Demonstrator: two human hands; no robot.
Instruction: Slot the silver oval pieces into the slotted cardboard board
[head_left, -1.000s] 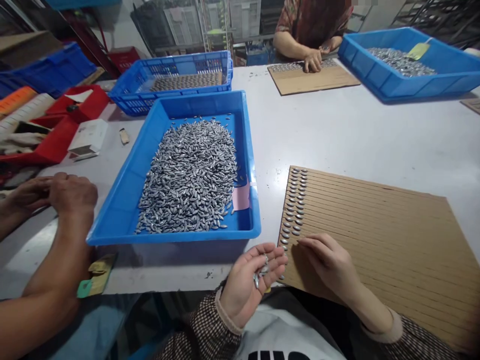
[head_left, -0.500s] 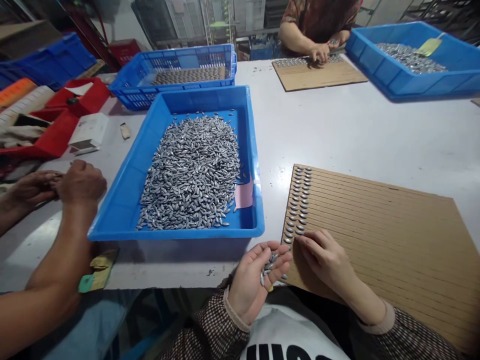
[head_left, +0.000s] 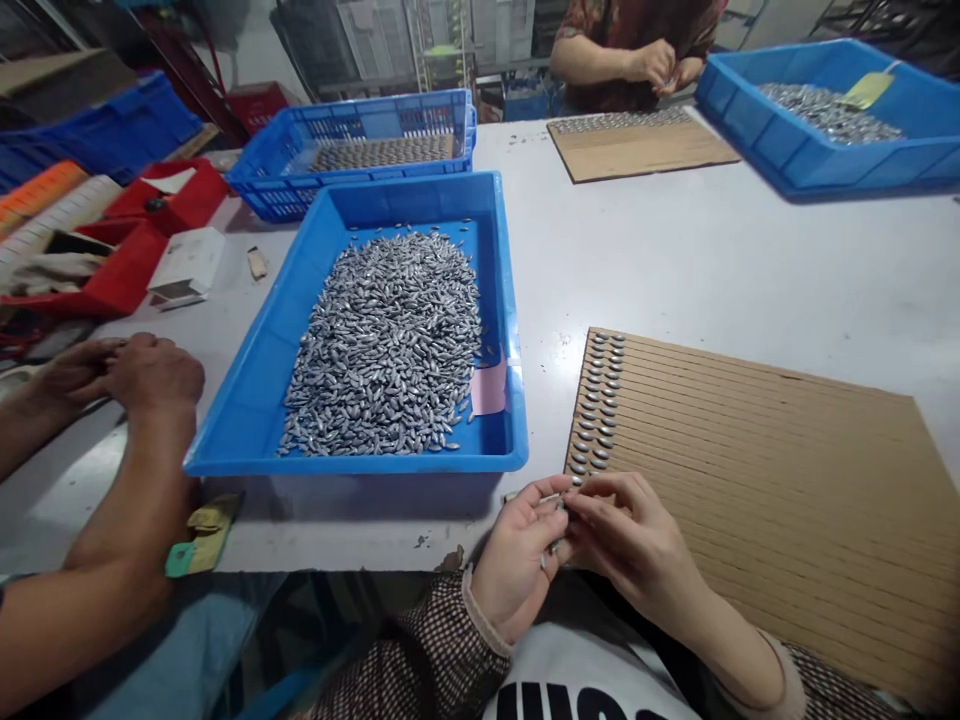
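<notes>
My left hand is cupped, its fingers curled over a few small silver spindle-shaped metal pieces. Against its fingertips, my right hand pinches at one of these pieces, mostly hidden by the fingers. Both hands are over the near left corner of a grooved cardboard sheet. Two columns of the same metal pieces lie in the grooves along the sheet's left edge. To the left, a blue tray holds a large heap of loose pieces, with a pink paper on its right wall.
Behind the tray stands a blue basket. A co-worker's hands work at the left; another person's hands are above a second cardboard sheet. Far right is another blue tray. Red bins and a white box stand left.
My right hand has moved left from the cardboard to my left hand. The left fingers have curled in over the pieces. The person opposite has raised their hands off their sheet.
</notes>
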